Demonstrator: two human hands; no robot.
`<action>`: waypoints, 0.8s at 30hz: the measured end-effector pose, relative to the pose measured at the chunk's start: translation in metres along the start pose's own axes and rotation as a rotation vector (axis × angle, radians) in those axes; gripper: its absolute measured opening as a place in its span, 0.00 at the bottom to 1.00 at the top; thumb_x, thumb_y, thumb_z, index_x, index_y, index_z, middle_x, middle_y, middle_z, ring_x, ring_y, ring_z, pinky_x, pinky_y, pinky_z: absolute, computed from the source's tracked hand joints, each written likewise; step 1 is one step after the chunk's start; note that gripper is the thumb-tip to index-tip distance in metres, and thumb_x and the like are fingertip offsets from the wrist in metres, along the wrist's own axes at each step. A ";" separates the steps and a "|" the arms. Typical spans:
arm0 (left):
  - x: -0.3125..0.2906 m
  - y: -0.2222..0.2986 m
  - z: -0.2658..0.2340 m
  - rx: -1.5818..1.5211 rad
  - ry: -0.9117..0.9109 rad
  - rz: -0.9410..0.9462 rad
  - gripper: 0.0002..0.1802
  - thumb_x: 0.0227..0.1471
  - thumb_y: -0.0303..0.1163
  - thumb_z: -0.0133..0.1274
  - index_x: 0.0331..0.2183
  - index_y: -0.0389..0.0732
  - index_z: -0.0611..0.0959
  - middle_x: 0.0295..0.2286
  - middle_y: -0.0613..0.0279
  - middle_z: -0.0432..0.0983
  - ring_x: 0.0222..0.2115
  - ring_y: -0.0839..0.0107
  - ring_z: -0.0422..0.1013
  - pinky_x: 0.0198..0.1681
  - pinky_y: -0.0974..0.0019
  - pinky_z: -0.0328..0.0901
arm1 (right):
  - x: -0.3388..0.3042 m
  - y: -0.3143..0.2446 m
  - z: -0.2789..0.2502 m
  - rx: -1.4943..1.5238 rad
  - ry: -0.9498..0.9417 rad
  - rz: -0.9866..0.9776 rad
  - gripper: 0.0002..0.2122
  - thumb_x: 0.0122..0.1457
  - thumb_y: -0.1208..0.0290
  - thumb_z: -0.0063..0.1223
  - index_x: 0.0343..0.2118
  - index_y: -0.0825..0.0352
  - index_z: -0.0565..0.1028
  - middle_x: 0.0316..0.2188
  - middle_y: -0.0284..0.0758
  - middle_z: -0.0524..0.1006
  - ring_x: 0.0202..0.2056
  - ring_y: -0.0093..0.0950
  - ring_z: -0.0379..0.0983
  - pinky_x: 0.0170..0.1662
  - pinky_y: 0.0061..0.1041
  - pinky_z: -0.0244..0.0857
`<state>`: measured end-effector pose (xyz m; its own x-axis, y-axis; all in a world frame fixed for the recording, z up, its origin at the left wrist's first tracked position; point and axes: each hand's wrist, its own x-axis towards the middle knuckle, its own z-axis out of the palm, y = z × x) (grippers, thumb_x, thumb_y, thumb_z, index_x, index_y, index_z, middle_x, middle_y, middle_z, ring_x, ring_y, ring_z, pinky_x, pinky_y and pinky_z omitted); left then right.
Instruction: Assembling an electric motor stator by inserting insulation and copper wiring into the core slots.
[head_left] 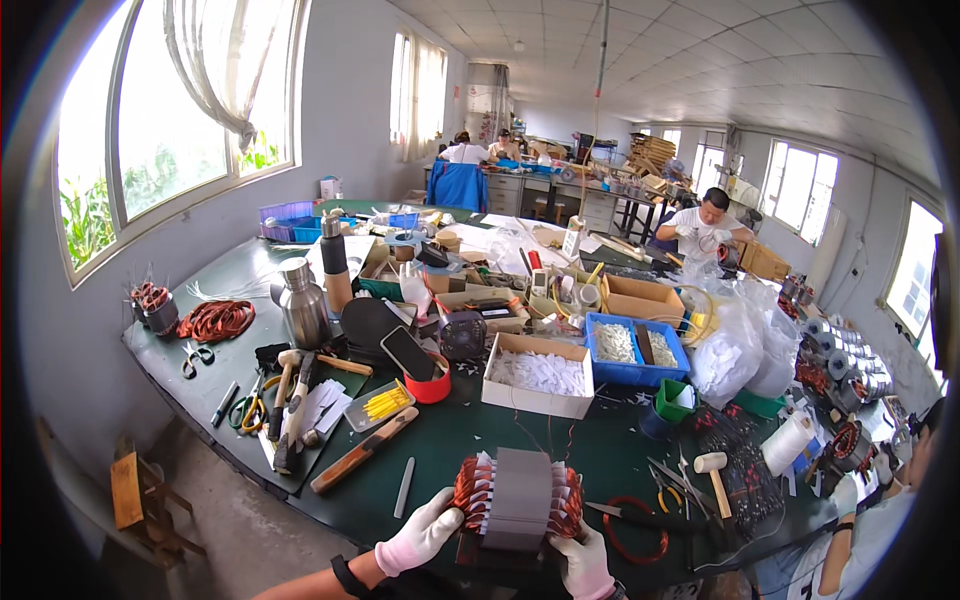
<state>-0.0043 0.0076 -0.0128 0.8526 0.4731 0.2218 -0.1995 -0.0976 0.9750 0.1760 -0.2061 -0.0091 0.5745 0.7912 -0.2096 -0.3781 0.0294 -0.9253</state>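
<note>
Both gloved hands grip a stator [518,497] at the table's [450,430] near edge: the left hand [420,533] clasps its 9 o'clock side, the right hand [583,560] its 4 o'clock corner. A white box [540,373] sits at 12 o'clock from it, and pliers [640,517] lie at 3 o'clock.

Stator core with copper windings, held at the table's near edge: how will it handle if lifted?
The stator core is probably heavy for its size: stacked metal, dense copper coils. Likely rigid, though white paper slips could bend. Both hands, left and right, grip its ends.
</note>
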 end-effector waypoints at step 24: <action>0.001 0.007 0.000 -0.007 -0.031 -0.036 0.36 0.70 0.54 0.44 0.61 0.29 0.67 0.47 0.56 0.73 0.47 0.70 0.68 0.55 0.67 0.64 | 0.003 0.012 0.002 0.000 0.081 -0.270 0.19 0.62 0.77 0.51 0.56 0.73 0.76 0.44 0.31 0.81 0.42 0.22 0.77 0.44 0.22 0.71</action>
<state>-0.0051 0.0073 -0.0054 0.8737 0.4492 0.1869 -0.1715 -0.0751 0.9823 0.1715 -0.2023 -0.0207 0.7104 0.7035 0.0203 -0.2035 0.2330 -0.9510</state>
